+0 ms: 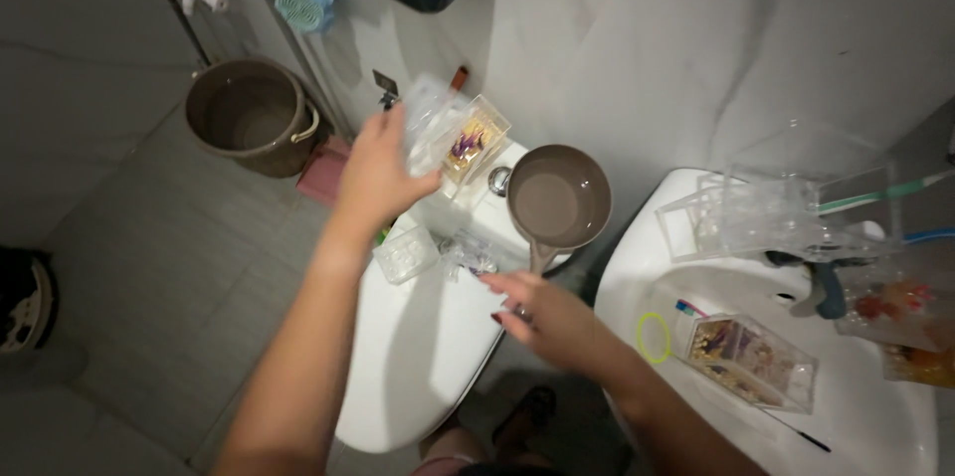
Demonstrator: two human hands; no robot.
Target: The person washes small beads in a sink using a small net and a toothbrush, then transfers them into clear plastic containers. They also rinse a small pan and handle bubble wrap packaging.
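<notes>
dipper handle [538,259] partly hidden, box contents [468,143] blurred

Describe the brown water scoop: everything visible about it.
The brown scoop is a round, deep bowl with a short straight handle, apparently matte plastic. It is upright, its mouth facing the camera, and looks empty. It is over the white toilet tank, beside the sink. The right hand grips its handle; whether its base rests on the tank cannot be told.
</notes>
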